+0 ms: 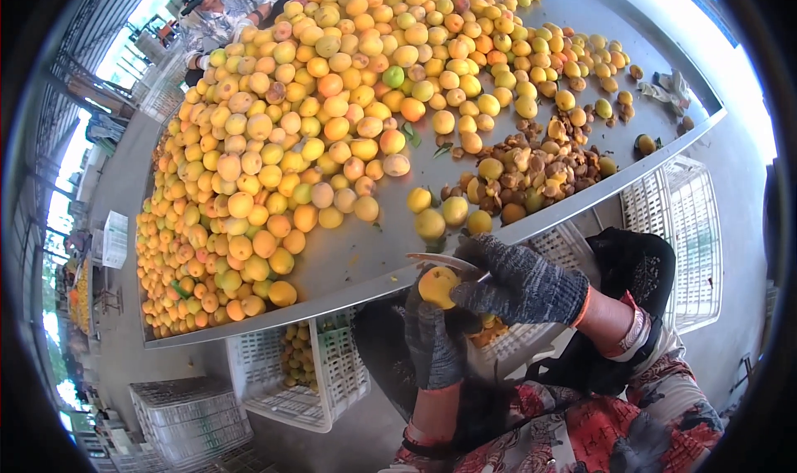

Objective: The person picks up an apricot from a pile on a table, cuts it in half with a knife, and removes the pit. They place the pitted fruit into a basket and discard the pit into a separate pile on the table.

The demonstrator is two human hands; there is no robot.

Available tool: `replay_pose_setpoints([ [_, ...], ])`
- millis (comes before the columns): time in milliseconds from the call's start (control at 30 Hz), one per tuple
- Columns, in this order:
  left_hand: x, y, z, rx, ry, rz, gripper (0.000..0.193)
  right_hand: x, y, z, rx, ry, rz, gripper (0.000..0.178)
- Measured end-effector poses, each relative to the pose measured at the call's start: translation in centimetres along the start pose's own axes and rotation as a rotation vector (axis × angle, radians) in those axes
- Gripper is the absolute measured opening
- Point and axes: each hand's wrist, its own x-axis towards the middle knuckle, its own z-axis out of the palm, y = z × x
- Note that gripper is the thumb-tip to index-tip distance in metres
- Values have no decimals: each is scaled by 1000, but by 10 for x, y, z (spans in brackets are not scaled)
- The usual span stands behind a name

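Note:
My left hand [433,348], in a dark grey knit glove, is closed round a yellow-orange apricot [437,288] just off the table's near edge. My right hand [531,284], gloved alike, is closed on a small knife with a thin curved blade [440,260]. The blade lies across the apricot's far side; whether it has cut in I cannot tell. Nearest to my hands on the metal table [349,261] are a few loose yellow apricots [430,224]. Beyond them sits a brownish heap of pits and soft scraps [540,170].
A large pile of apricots [274,149] covers the table's left and middle. A raised metal rim [290,313] edges it. White plastic crates [278,365] stand below, one holding fruit. More crates [677,240] are at the right. Another person [220,16] is at the far left.

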Motion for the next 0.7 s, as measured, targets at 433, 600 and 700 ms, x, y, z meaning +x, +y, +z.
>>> replay_pose_setpoints([
  [433,7,-13,6,-338,39,16,49,-53,24,8,686,252,-157,40],
  [600,9,-13,20,-19,175,1,59,-50,19,17,-11,248,-336,35],
  [700,10,-16,23,0,158,4,55,-50,24,16,1,212,-179,27],
])
